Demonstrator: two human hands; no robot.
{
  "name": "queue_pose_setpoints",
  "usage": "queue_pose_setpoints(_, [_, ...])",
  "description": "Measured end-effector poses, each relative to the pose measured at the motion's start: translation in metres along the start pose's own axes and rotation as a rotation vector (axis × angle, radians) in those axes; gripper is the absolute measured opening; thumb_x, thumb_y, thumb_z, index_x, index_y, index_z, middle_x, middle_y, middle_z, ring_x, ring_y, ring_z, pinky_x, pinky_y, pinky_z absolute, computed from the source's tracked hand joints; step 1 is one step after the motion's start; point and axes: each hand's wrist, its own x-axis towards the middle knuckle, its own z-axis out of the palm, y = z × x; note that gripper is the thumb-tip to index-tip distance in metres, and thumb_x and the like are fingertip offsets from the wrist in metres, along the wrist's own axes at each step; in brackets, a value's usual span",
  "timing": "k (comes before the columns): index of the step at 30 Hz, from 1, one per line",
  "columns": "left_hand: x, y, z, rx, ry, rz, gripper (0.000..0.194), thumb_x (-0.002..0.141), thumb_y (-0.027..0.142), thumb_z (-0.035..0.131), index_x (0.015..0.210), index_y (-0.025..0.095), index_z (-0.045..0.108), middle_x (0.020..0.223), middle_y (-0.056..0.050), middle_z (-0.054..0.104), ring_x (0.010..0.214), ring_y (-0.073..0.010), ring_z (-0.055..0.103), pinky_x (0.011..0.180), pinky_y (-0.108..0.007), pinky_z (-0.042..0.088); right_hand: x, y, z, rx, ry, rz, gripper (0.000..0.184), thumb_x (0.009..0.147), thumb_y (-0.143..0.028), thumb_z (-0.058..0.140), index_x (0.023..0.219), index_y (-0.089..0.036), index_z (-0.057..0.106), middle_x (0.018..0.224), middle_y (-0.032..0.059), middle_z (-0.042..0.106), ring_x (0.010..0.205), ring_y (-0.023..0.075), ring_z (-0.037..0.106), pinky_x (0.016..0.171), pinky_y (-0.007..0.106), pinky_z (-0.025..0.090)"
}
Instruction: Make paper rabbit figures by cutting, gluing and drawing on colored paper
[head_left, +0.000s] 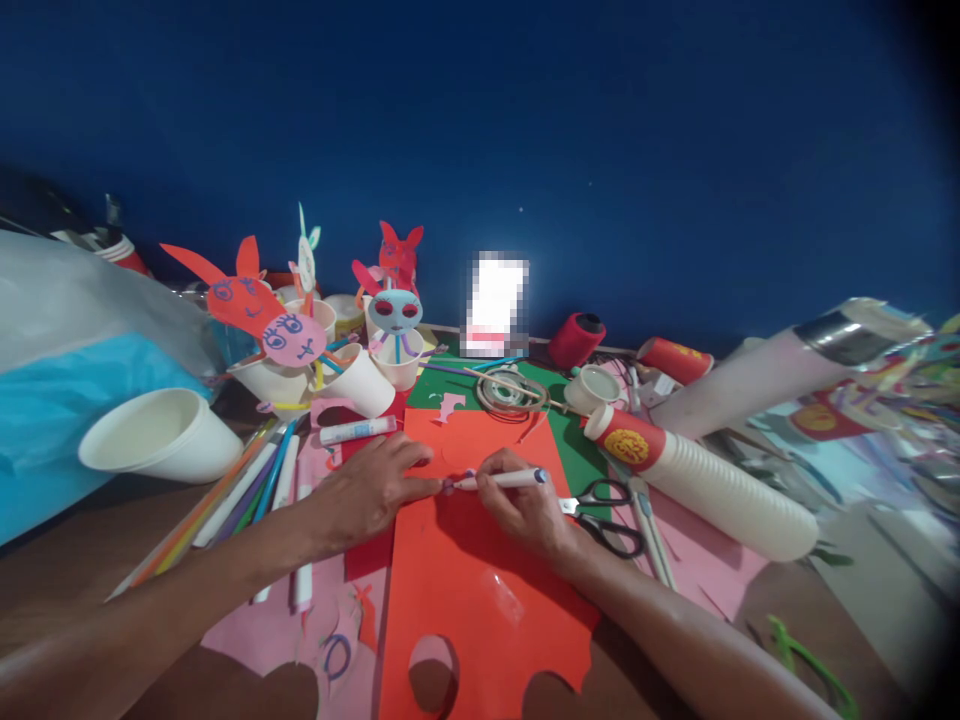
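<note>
My right hand [529, 510] is closed round a white marker [501, 480] with a blue end, its tip touching an orange-red sheet of paper [465, 590]. The sheet lies flat in front of me and has rounded pieces cut out of its near edge. My left hand [375, 490] lies flat on the left side of that sheet, fingers stretched toward the marker tip, holding nothing. Black-handled scissors [611, 515] lie just right of my right hand.
Paper-cup rabbit figures [300, 345] stand at the back left. A white cup [161, 435] lies on its side at left beside straws and pens [247, 490]. Long sleeves of stacked cups [712, 480] lie at right. Pink paper, green paper and a tape roll [510, 390] surround the sheet.
</note>
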Motion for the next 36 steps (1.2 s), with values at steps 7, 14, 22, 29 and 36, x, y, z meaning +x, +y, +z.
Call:
queue_pose_setpoints(7, [-0.0003,0.0002,-0.0009,0.010,0.013,0.005,0.037,0.083,0.010,0.039,0.108,0.030,0.057,0.103,-0.007,0.050,0.090,-0.0211,0.044,0.075,-0.036,0.040,-0.0022,-0.0008,-0.0012,0.040,0.009,0.031,0.013,0.081,-0.023,0.047,0.073,-0.017,0.055,0.058,-0.0009,0.055,0.050,0.0104,0.049,0.046,0.020,0.034])
queue_pose_setpoints(14, [0.0006,0.0013,-0.0030,-0.011,-0.008,0.000,0.039,0.083,0.010,0.038,0.110,0.030,0.056,0.103,-0.008,0.049,0.091,-0.0210,0.043,0.075,-0.036,0.040,-0.0017,-0.0008,0.0011,0.102,0.017,-0.011,0.010,0.081,-0.022,0.048,0.074,-0.017,0.054,0.061,-0.0002,0.057,0.053,0.0112,0.052,0.049,0.021,0.038])
queue_pose_setpoints(22, [0.0009,0.0031,-0.0058,-0.028,-0.027,-0.011,0.040,0.083,0.009,0.037,0.110,0.031,0.056,0.103,-0.008,0.049,0.090,-0.0212,0.043,0.076,-0.037,0.040,-0.0022,-0.0001,0.0038,0.025,-0.018,-0.040,0.009,0.079,-0.020,0.049,0.074,-0.017,0.056,0.062,0.0003,0.059,0.055,0.0118,0.053,0.052,0.021,0.039])
queue_pose_setpoints(29, [0.0025,0.0042,-0.0087,-0.050,-0.007,-0.010,0.038,0.084,0.010,0.037,0.108,0.030,0.057,0.101,-0.008,0.051,0.088,-0.0203,0.045,0.075,-0.036,0.040,-0.0003,-0.0037,0.0013,0.064,-0.015,-0.002,0.011,0.081,-0.021,0.048,0.075,-0.017,0.056,0.065,0.0019,0.062,0.055,0.0119,0.054,0.051,0.022,0.040])
queue_pose_setpoints(36, [0.0015,0.0040,-0.0078,-0.032,-0.021,-0.009,0.037,0.083,0.010,0.037,0.108,0.028,0.058,0.102,-0.009,0.050,0.090,-0.0215,0.044,0.076,-0.037,0.040,-0.0004,-0.0044,0.0003,0.070,-0.011,0.030,0.012,0.081,-0.024,0.048,0.073,-0.018,0.055,0.060,0.0005,0.059,0.053,0.0119,0.054,0.047,0.020,0.038])
